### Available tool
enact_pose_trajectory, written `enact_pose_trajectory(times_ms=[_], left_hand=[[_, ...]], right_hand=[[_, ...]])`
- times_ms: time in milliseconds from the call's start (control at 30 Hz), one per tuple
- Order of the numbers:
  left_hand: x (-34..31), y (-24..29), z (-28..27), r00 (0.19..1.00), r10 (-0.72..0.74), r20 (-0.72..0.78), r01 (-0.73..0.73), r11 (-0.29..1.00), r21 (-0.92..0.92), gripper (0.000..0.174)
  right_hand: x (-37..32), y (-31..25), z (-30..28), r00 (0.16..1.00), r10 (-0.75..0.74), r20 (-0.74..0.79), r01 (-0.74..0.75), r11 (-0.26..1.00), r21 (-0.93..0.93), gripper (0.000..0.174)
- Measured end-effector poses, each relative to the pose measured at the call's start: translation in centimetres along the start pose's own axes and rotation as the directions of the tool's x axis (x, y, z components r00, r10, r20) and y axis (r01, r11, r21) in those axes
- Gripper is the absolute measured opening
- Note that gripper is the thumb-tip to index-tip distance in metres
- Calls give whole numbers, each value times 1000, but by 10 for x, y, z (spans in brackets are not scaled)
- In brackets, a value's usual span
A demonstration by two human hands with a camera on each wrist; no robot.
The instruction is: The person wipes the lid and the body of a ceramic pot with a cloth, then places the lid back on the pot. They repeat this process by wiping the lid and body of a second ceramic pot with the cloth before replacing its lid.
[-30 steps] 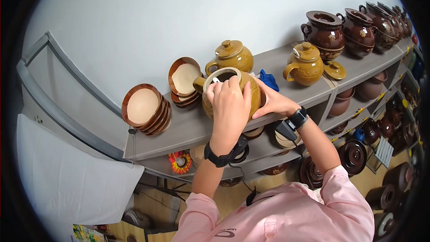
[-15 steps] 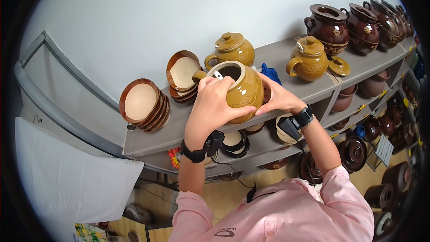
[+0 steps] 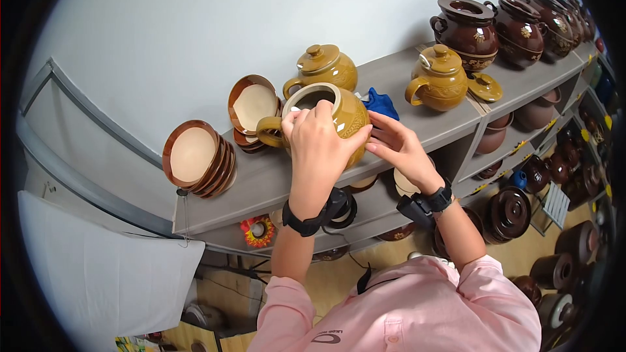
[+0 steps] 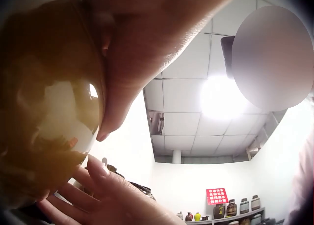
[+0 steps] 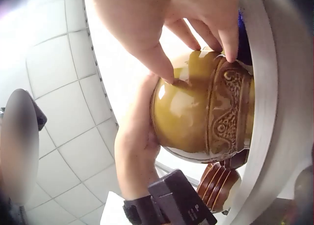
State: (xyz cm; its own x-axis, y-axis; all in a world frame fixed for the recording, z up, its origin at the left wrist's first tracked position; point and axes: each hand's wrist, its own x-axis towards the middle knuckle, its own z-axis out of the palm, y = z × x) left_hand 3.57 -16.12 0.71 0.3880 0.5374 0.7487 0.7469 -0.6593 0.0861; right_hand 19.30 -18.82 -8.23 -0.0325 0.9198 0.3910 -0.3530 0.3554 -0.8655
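A lidless mustard-brown glazed pot with a side handle is between the two hands at the shelf's front edge. My left hand grips its rim, fingers over the opening and thumb down the outer wall. On the pot's other side, the fingertips and thumb of my right hand touch the wall, the fingers fairly straight. A raised band of pattern runs round the pot in the right wrist view. Behind it stands a matching lidded pot. The inside of the pot is partly hidden by the left hand.
Stacked brown bowls and more bowls stand left on the grey shelf. A blue cloth lies behind the right hand. Farther right are a lidded mustard pot, a loose lid and dark brown jars.
The pot has turned so that its handle now shows more fully at the left. The left hand has stayed at the rim; the right hand's fingers have straightened and drawn back along the wall.
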Motion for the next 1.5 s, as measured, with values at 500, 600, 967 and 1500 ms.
enact_pose_trajectory(times_ms=[500, 600, 967, 1500], left_hand=[[-1, 5, 0, 999, 10, -31, -9, 1000, 22, 56], [-3, 2, 1, 996, 39, -77, -39, 999, -11, 54], [-13, 1, 0, 984, 50, -173, -55, 998, -24, 53], [-78, -55, -11, 883, -301, -360, 260, 952, -159, 53]], right_hand=[[-51, -65, -83, 869, -353, -346, 121, 830, -544, 23], [-50, -83, -156, 792, -438, -426, -69, 629, -774, 21], [-12, -90, -238, 847, -498, -185, -164, 86, -983, 35], [4, -84, -272, 885, -432, -176, -69, 252, -965, 28]])
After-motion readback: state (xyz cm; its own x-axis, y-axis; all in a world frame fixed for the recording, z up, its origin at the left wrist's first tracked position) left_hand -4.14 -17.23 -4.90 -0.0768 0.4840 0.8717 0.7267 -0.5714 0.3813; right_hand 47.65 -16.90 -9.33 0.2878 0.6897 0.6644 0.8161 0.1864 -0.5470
